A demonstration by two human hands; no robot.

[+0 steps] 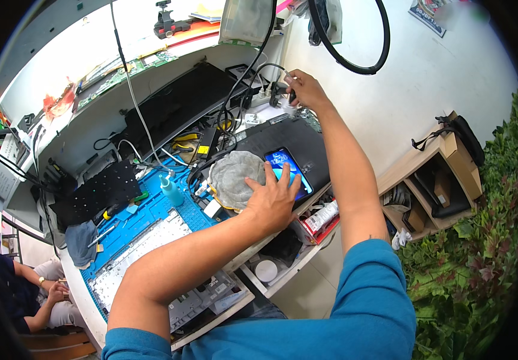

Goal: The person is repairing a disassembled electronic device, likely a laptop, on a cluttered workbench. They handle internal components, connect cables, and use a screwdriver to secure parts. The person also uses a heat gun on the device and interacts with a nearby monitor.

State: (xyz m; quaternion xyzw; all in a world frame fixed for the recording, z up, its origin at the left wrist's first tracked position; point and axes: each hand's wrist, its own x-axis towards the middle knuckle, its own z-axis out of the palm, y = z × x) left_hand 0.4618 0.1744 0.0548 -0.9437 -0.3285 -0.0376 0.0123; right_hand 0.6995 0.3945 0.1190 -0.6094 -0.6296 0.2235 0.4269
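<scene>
My left hand [271,198] lies with its fingers spread over a lit smartphone [283,159]. Its thumb reaches onto a round grey fabric bundle [237,179] beside the phone. Under the phone is a closed black laptop [298,141]. Farther off, near the wall, my right hand [307,90] is closed around a dark cable [276,65]; the held end is partly hidden by the fingers. A black plug [276,95] sits just left of that hand, close to a white power strip [261,101].
A blue repair mat [130,225] carries an opened laptop chassis [151,246] and a teal bottle [170,191]. Tangled cords lie behind it. An open drawer [292,273] juts out below the bench. A wooden shelf unit [430,186] stands right. Another person's hands [57,291] show at lower left.
</scene>
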